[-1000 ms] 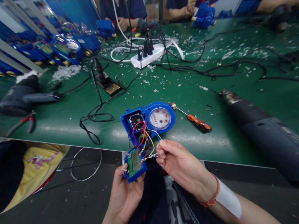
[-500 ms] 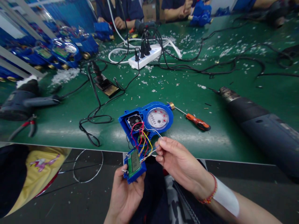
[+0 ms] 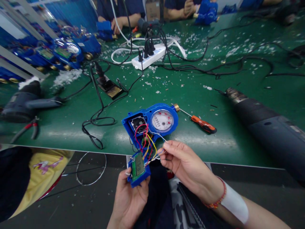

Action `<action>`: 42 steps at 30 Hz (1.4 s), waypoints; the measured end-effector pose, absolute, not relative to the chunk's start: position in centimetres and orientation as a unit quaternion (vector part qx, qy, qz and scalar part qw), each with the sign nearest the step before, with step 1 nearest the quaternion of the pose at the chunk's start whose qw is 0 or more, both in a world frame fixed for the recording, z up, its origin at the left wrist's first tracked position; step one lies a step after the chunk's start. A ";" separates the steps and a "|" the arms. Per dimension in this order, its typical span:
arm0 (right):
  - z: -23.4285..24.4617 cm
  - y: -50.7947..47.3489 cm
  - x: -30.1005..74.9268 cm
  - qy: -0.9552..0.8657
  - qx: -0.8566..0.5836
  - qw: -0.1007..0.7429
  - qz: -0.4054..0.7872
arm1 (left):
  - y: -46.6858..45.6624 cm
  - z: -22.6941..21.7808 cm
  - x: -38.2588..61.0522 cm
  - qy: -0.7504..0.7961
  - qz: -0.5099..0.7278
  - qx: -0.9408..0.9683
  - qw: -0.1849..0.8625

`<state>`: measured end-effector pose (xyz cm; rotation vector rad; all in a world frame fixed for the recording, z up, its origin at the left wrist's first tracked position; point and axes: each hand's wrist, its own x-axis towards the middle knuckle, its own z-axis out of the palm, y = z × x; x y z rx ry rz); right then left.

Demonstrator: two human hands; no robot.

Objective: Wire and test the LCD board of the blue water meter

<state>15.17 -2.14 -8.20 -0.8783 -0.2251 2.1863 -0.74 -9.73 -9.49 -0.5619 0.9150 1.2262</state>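
This is an electronics assembly workshop, prob. a small factory line for meters; a long green bench mat (image 3: pixel 209 95) runs across the room, w/ many plastic scraps on it; co-workers in dark blue work shirts (image 3: pixel 119 9) sit along the far side; a row of blue water meters (image 3: pixel 68 51) stands at left, and one opened blue water meter (image 3: pixel 152 122) shows colored wires; also there are a heat gun (image 3: pixel 269 133), a soldering iron stand (image 3: pixel 110 91), a power strip (image 3: pixel 148 58), a screwdriver (image 3: pixel 203 124) & pliers (image 3: pixel 27 130); a cardboard box (image 3: pixel 152 8) stands behind.

Wires (image 3: pixel 151 146) span between left hand (image 3: pixel 128 200) and right hand (image 3: pixel 186 165).
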 end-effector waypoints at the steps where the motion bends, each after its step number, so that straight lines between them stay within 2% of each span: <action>1: -8.2 -2.2 15.2 -0.079 -0.339 0.377 0.859 | -9.8 -9.5 -0.8 0.407 0.549 -0.258 0.683; 15: -8.3 -2.3 15.4 -0.091 -0.326 0.392 0.855 | -9.6 -9.6 -0.8 0.425 0.548 -0.276 0.666; 19: -8.4 -2.3 15.5 -0.105 -0.335 0.398 0.847 | -9.8 -9.5 -0.5 0.445 0.565 -0.204 0.665; 25: -8.7 -2.6 15.5 -0.210 -0.351 0.396 0.822 | -10.1 -9.3 -0.1 0.485 0.632 -0.142 0.588; 29: -9.2 -2.8 15.2 -0.256 -0.349 0.373 0.821 | -10.4 -9.3 0.1 0.481 0.658 -0.093 0.573; 37: -9.7 -2.8 14.6 -0.284 -0.415 0.340 0.795 | -10.6 -9.4 0.6 0.489 0.652 0.034 0.579; 42: -10.5 -2.4 14.4 -0.307 -0.447 0.364 0.757 | -10.8 -10.0 0.7 0.521 0.650 0.088 0.546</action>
